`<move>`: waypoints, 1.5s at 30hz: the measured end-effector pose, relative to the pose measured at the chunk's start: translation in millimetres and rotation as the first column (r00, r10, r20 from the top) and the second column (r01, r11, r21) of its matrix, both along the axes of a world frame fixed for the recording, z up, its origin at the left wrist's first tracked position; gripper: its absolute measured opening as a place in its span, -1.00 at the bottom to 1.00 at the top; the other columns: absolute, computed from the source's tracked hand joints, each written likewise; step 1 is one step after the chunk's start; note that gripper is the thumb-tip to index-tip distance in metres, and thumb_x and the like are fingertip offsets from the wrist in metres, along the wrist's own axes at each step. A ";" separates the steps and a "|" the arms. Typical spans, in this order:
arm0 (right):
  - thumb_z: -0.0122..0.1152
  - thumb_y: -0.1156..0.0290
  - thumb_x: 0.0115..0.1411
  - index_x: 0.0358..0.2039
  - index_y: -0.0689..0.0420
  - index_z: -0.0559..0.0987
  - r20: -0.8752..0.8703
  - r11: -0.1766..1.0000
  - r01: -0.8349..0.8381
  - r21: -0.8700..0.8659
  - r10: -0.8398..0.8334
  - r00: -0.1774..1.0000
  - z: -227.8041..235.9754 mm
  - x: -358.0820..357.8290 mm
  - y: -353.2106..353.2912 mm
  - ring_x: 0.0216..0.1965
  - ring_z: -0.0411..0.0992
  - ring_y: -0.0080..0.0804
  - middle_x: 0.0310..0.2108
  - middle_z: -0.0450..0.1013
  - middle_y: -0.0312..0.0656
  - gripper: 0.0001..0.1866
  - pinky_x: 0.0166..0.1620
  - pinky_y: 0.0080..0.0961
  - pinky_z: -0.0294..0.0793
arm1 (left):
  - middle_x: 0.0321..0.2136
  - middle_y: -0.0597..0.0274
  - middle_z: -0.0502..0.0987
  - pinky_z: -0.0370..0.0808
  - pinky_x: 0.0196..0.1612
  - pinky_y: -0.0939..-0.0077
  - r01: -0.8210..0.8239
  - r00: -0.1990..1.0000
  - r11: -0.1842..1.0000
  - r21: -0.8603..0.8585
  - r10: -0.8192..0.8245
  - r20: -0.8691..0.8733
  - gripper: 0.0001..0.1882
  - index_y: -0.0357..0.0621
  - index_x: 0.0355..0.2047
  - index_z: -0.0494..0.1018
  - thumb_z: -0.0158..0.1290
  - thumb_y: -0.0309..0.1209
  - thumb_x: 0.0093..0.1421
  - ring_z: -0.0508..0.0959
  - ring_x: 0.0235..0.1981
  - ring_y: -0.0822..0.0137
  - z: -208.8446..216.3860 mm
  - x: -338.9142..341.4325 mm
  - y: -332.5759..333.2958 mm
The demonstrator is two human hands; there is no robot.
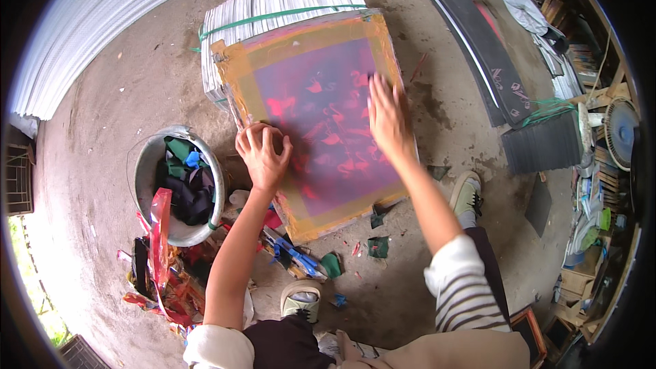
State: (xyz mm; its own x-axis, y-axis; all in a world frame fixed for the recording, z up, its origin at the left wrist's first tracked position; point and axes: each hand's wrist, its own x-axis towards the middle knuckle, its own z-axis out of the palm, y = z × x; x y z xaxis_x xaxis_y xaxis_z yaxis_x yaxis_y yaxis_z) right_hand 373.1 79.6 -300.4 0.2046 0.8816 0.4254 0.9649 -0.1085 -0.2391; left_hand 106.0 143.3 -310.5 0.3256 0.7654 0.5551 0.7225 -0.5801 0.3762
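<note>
A screen-printing frame (pixel 279 206) lies in front of me, its border covered in yellow-brown tape. Its purple mesh (pixel 307 123) carries red and pink smeared figures. On the left border my left hand (pixel 263 154) is closed, fingers curled over the frame's edge. My right hand (pixel 389 116) rests on the right part of the mesh with its fingers stretched out. A small dark spot (pixel 371 78) shows at those fingertips; I cannot make out what it is. Beyond and partly under the frame stands a stack of white sheets (pixel 287 7) tied with green strapping.
A metal bucket (pixel 220 188) of dark and coloured scraps stands left. Beside it lie red plastic strips (pixel 160 232) and blue-handled scissors (pixel 301 257). White corrugated sheets (pixel 102 20) are piled far left. Black boards (pixel 471 34), a fan (pixel 620 133) and cluttered shelves line the right.
</note>
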 end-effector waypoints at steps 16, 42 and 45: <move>-0.09 0.40 0.33 0.19 0.23 0.35 -0.035 1.000 0.015 0.002 -0.015 0.999 -13.8 12.2 -33.1 0.31 0.14 -0.23 0.27 0.22 -0.11 -0.56 0.37 -0.25 0.03 | -0.14 0.10 0.32 0.15 0.14 0.01 -0.030 0.997 0.999 -0.029 0.028 -0.067 -0.72 -0.03 -0.35 0.42 0.21 -0.23 -0.03 0.26 0.04 0.02 0.5 14.9 -4.3; -0.13 0.37 0.34 0.22 0.24 0.32 -0.335 0.959 -0.213 -0.189 0.141 0.932 -43.5 -98.7 -152.4 0.39 -0.03 -0.15 0.33 0.10 -0.03 -0.54 0.38 -0.02 -0.15 | 0.39 0.28 -0.03 -0.39 0.34 -0.26 0.010 0.930 0.991 -0.135 -0.059 -0.362 -0.10 0.17 0.36 0.03 0.10 0.02 0.03 -0.07 0.41 0.28 16.1 18.3 -6.3; -0.07 0.34 0.32 0.23 0.15 0.32 -0.030 0.978 -0.160 -0.136 0.158 0.987 -53.0 -76.6 -117.6 0.38 -0.01 -0.20 0.32 0.15 -0.18 -0.52 0.37 0.06 -0.12 | 0.39 0.28 -0.03 -0.39 0.33 -0.27 0.014 0.927 0.990 -0.139 -0.065 -0.370 -0.10 0.21 0.36 0.04 0.11 0.03 0.02 -0.06 0.41 0.27 15.2 15.4 -8.2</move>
